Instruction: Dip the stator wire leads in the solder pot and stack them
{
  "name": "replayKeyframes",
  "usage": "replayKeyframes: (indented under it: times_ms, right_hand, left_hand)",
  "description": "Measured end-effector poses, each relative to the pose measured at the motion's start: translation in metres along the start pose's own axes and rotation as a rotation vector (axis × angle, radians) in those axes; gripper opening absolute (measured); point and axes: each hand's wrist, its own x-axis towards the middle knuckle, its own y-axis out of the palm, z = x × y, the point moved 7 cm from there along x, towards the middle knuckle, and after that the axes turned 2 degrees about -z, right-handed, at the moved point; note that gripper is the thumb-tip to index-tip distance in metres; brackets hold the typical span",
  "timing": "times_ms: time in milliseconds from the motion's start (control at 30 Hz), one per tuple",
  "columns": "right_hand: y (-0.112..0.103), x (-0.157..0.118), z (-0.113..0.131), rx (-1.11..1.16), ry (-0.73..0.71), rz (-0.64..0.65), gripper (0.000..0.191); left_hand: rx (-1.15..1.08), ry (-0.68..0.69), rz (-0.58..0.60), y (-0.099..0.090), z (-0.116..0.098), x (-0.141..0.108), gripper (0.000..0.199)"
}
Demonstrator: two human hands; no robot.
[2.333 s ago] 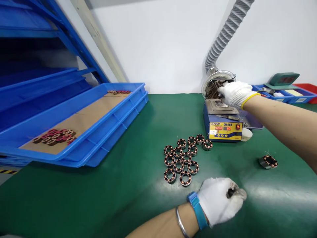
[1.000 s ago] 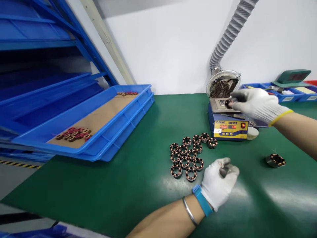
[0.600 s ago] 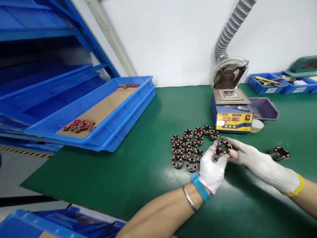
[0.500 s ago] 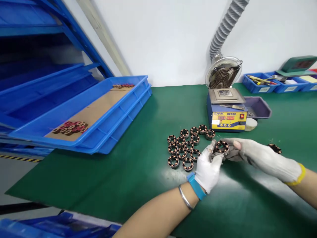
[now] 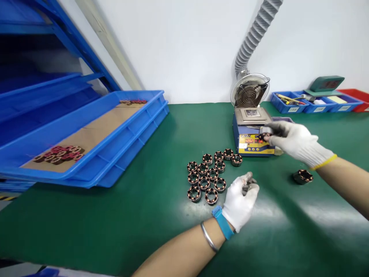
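The right hand (image 5: 296, 141), in ribbed white knit, gripped a silvery-sided ring (image 5: 265, 132) between thumb and grey-smudged fingers, before a boxy blue-and-yellow machine (image 5: 255, 151). The left hand (image 5: 241, 201) had curled fingers; whether they held anything could not be told. Copper-wound rings (image 5: 213, 179) clustered beside it on the smooth green worktop (image 5: 115, 223).

"What sort of place is it?"

"A factory workshop, by the signs: a green bench (image 5: 129, 227), and near its far edge a metal-topped unit (image 5: 250, 148) with red digits, below a ridged grey duct (image 5: 256, 36)."

"And the rest?"

"Copper-wound rings (image 5: 204, 189) sit grouped mid-bench, tool bins (image 5: 309, 109) line the far edge toward the right, and blue trays (image 5: 135, 137) crowd the left beside a blue rack (image 5: 76, 42)."
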Motion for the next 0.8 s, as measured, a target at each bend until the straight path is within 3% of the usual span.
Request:
replayKeyframes:
  times_ms: [133,333,567,800]
  right_hand:
    - [-0.027,0.053,0.026,-0.252,-0.070,-0.227,0.051]
    - [-0.020,0.098,0.041,-0.426,-0.075,-0.282,0.050]
    - [0.001,0.106,0.050,-0.544,-0.084,-0.202,0.053]
    - [0.006,0.107,0.046,-0.606,-0.083,-0.160,0.054]
  left_hand:
    - [0.092,0.004,0.030,0.002,-0.002,-0.001,0.022]
    - [0.146,0.044,0.059,0.004,0.001,-0.001,0.023]
    - [0.159,0.047,0.072,0.004,0.000,-0.002,0.025]
    - [0.155,0.035,0.084,0.005,-0.003,-0.003,0.027]
